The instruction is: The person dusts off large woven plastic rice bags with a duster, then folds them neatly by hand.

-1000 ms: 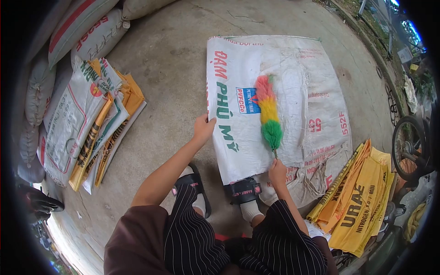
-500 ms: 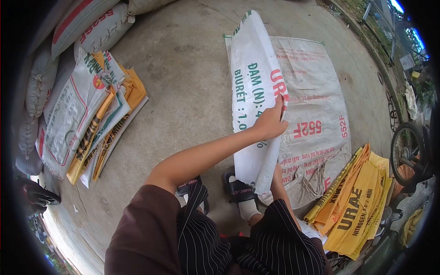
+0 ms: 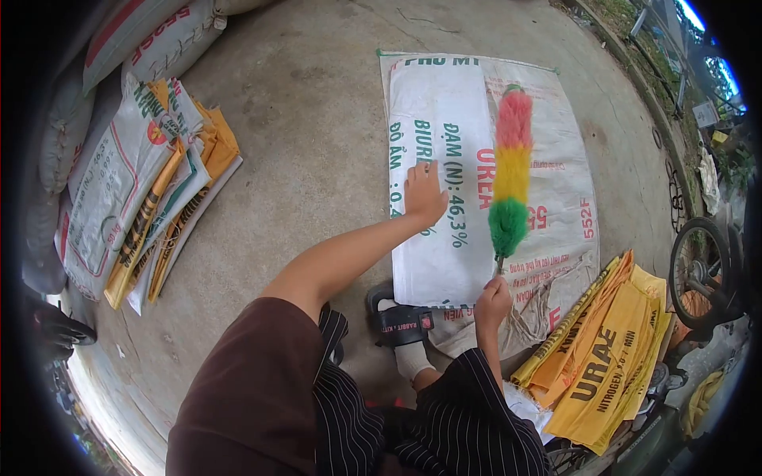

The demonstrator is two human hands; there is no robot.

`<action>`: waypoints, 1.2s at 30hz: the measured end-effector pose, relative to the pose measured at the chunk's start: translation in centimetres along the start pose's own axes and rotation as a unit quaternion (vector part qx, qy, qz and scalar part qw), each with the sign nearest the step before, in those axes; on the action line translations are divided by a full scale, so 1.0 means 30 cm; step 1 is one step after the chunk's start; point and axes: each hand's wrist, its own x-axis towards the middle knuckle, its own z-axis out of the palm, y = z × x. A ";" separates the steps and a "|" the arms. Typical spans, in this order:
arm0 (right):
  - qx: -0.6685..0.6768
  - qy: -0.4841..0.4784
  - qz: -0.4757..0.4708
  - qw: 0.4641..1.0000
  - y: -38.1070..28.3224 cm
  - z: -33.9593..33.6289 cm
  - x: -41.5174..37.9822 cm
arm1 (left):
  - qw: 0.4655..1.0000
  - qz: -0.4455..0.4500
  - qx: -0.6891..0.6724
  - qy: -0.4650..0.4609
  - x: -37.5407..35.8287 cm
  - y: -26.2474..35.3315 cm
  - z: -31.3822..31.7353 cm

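On concrete ground, centre — white fertilizer sack (image 3: 440, 198) lies flat over another sack (image 3: 556, 159) | left hand (image 3: 425, 194) pressed on it, fingers spread | right hand (image 3: 492, 301) gripping feather duster (image 3: 509, 186) — head resting along sack's right edge

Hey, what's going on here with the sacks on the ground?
A person crouches over a white fertilizer sack spread flat on the concrete. The left hand presses down on it, while the right hand grips the handle of a red, yellow and green duster laid across the sack. Yellow sacks lie stacked to the right, and a mixed pile to the left.
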 end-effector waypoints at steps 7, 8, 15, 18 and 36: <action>-0.095 -0.107 0.072 0.987 0.033 0.143 -0.074 | 0.901 -0.347 -0.181 -0.186 -0.028 -0.265 -0.082; -0.134 -0.110 0.065 0.983 0.072 0.170 -0.090 | 0.903 -0.345 -0.179 -0.185 -0.033 -0.310 -0.046; -0.036 -0.068 0.008 0.997 0.068 0.134 -0.081 | 0.877 -0.300 -0.342 -0.157 -0.003 -0.350 0.020; 0.072 -0.002 -0.060 0.996 0.094 0.112 -0.113 | 0.928 -0.202 -0.305 -0.071 0.025 -0.230 -0.115; 0.166 -0.032 0.095 0.981 0.202 0.188 -0.083 | 0.611 0.034 -0.467 0.639 -0.173 -0.238 -1.644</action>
